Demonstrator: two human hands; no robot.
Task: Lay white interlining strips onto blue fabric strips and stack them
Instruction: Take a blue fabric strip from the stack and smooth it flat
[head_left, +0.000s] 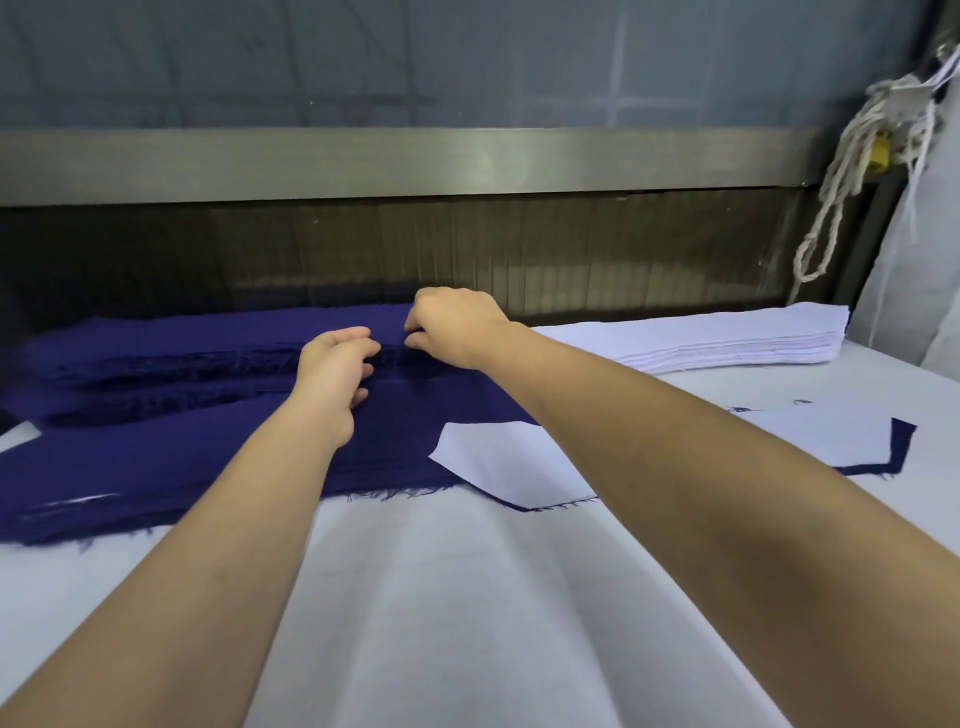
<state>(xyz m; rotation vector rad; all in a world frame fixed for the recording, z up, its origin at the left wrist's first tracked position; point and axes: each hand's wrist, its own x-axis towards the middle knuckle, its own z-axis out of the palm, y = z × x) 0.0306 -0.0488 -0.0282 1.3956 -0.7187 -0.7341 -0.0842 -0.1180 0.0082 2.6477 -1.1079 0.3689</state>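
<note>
Navy fabric strips (156, 467) (frayed), white interlining stack (727, 338), pale-grey table (467, 597).

Hidden / cut off
R arm (649, 415) covers mid white strip (488, 462); front blue strip (130, 467) cut by pic's left edge; L hand (332, 379) grip on blue stack (156, 348) unclear.

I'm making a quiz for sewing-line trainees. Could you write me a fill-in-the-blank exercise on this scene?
1. The left hand and right hand both pinch the far stack of ____ fabric strips.
2. The white interlining stack lies to that stack's ____.
3. A single interlining piece lies ____ the nearest strip, not under it.
Missing words: blue; right; on.
</note>
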